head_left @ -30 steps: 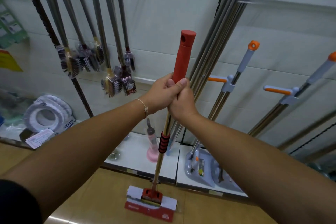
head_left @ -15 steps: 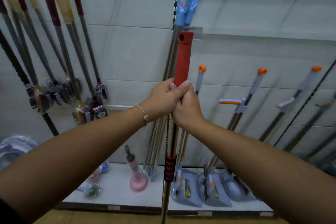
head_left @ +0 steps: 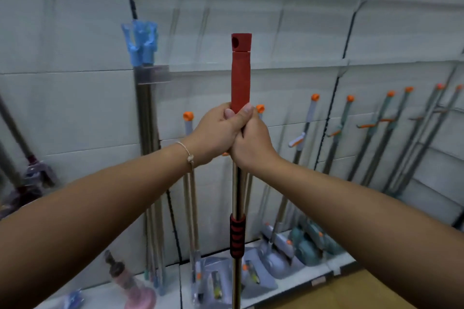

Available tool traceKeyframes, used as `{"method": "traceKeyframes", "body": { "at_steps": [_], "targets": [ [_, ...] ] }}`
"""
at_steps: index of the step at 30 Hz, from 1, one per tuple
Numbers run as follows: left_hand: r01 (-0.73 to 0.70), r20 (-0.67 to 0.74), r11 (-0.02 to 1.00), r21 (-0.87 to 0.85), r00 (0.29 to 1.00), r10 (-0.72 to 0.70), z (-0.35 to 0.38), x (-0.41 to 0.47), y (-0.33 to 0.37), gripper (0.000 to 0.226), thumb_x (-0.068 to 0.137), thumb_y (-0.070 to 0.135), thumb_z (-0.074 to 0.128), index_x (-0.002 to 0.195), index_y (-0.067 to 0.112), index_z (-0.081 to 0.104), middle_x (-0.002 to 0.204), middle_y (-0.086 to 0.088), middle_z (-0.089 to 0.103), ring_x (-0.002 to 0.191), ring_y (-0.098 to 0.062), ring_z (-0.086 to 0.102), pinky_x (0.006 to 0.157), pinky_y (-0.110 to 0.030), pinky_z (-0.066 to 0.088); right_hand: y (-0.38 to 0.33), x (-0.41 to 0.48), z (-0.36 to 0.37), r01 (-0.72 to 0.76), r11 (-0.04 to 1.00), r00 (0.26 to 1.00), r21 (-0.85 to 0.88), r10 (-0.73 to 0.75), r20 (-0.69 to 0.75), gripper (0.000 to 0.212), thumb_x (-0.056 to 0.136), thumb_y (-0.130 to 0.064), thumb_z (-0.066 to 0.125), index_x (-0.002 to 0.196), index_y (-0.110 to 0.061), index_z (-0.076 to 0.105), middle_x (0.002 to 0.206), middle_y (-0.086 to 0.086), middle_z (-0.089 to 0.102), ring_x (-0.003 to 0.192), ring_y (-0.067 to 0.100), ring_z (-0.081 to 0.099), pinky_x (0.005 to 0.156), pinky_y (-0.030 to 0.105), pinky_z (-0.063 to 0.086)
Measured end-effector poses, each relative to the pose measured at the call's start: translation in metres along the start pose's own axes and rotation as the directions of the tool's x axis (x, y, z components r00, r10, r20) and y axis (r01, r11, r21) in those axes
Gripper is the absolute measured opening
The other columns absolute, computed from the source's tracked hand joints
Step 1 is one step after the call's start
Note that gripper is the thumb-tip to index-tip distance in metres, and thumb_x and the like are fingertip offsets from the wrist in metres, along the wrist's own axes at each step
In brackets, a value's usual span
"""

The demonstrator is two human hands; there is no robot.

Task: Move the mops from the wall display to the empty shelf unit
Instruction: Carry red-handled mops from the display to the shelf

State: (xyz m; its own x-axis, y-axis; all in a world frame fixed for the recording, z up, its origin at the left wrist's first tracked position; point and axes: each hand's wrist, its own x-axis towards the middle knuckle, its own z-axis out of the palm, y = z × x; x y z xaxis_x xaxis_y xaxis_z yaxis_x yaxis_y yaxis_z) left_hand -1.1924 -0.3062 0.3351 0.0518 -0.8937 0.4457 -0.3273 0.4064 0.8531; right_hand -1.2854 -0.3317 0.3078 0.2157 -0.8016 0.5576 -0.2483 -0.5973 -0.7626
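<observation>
1. Long steel-poled mop (head_left: 237, 195) with red plastic grip (head_left: 240, 75): upright, in front of white tiled wall (head_left: 75, 108).
2. Left hand (head_left: 216, 130), right hand (head_left: 253, 145): both clamped together round it.
3. Probably light, stiff; bare steel likely slippery, red grip safest.

Shop, cleaning-goods aisle. Rows of identical orange-capped mops (head_left: 310, 113) lean on white panel wall (head_left: 75, 108); low display shelf (head_left: 300, 283) below carries price tags (head_left: 318, 282), pink plunger (head_left: 136, 292).

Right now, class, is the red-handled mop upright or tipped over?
Upright: the red-handled mop runs vertically through the frame, left hand and right hand gripping its handle.
</observation>
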Motion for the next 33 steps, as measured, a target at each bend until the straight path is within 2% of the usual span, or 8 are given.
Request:
{"method": "traceKeyframes", "body": {
  "at_steps": [3,6,8,11,14,20,24,33],
  "targets": [
    [0.001,0.062,1.0,-0.024,0.998,0.001,0.035,0.014,0.013,0.028,0.1,0.04,0.054,0.084,0.021,0.065,0.076,0.006,0.072,0.076,-0.011,0.069,0.074,-0.03,0.055,0.008,0.003,-0.041,-0.017,0.999,0.999,-0.031,0.016,-0.034,0.038,0.104,-0.039,0.047,0.123,-0.007,0.053,0.102,0.005,0.065,0.09,0.015,0.066,0.063,0.014,0.05],
    [-0.03,0.113,0.999,-0.017,0.993,0.031,0.072,0.028,0.028,0.03,0.1,0.042,0.053,0.082,0.021,0.063,0.074,0.004,0.069,0.07,-0.011,0.067,0.067,-0.029,0.053,0.02,0.008,-0.08,-0.026,0.998,0.996,-0.059,0.021,-0.081,0.042,0.102,-0.045,0.046,0.123,-0.008,0.052,0.103,0.007,0.068,0.096,0.021,0.068,0.082,0.037,0.059],
    [-0.06,0.125,0.998,-0.024,0.99,0.062,0.097,0.037,0.037,0.029,0.1,0.042,0.053,0.078,0.025,0.061,0.065,0.013,0.066,0.062,0.0,0.064,0.06,-0.018,0.048,0.028,0.01,-0.105,-0.034,0.997,0.995,-0.075,0.027,-0.1,0.048,0.1,-0.049,0.046,0.124,-0.008,0.052,0.105,0.007,0.069,0.099,0.019,0.068,0.087,0.041,0.058],
    [-0.085,0.159,0.996,-0.04,0.983,0.09,0.135,0.049,0.049,0.026,0.101,0.04,0.052,0.081,0.026,0.062,0.065,0.014,0.066,0.058,0.005,0.063,0.055,-0.011,0.046,0.04,0.011,-0.146,-0.035,0.993,0.988,-0.115,0.017,-0.152,0.054,0.097,-0.054,0.044,0.125,-0.008,0.055,0.107,0.006,0.069,0.101,0.018,0.068,0.084,0.031,0.057],
    [-0.09,0.207,0.993,-0.07,0.973,0.102,0.174,0.061,0.057,0.029,0.101,0.042,0.052,0.088,0.02,0.066,0.078,0.004,0.072,0.072,-0.003,0.07,0.063,-0.018,0.052,0.052,0.011,-0.185,-0.047,0.986,0.981,-0.161,0.015,-0.193,0.046,0.1,-0.047,0.046,0.119,-0.006,0.058,0.104,0.005,0.069,0.097,0.017,0.067,0.075,0.019,0.051],
    [-0.09,0.258,0.985,-0.148,0.958,0.127,0.248,0.078,0.074,0.027,0.1,0.039,0.054,0.082,0.021,0.062,0.075,0.003,0.068,0.071,-0.008,0.066,0.065,-0.02,0.049,0.073,0.006,-0.256,-0.103,0.977,0.965,-0.188,0.052,-0.258,0.042,0.101,-0.043,0.048,0.123,-0.008,0.054,0.108,0.008,0.069,0.103,0.021,0.067,0.09,0.038,0.056],
    [-0.128,0.282,0.981,-0.142,0.945,0.164,0.291,0.088,0.085,0.034,0.1,0.043,0.053,0.076,0.02,0.061,0.064,0.008,0.063,0.06,-0.002,0.061,0.056,-0.015,0.044,0.08,0.001,-0.296,-0.127,0.971,0.942,-0.204,0.054,-0.331,0.072,0.083,-0.07,0.04,0.123,-0.011,0.054,0.109,0.007,0.069,0.104,0.021,0.068,0.09,0.045,0.058],
    [-0.166,0.379,0.947,-0.276,0.887,0.266,0.38,0.107,0.112,0.033,0.1,0.043,0.054,0.073,0.024,0.059,0.056,0.015,0.062,0.06,-0.001,0.061,0.062,-0.019,0.047,0.106,-0.004,-0.387,-0.183,0.928,0.906,-0.326,0.03,-0.423,0.045,0.099,-0.048,0.047,0.117,-0.009,0.058,0.1,0.004,0.07,0.095,0.017,0.069,0.079,0.032,0.057]
  ]
}}
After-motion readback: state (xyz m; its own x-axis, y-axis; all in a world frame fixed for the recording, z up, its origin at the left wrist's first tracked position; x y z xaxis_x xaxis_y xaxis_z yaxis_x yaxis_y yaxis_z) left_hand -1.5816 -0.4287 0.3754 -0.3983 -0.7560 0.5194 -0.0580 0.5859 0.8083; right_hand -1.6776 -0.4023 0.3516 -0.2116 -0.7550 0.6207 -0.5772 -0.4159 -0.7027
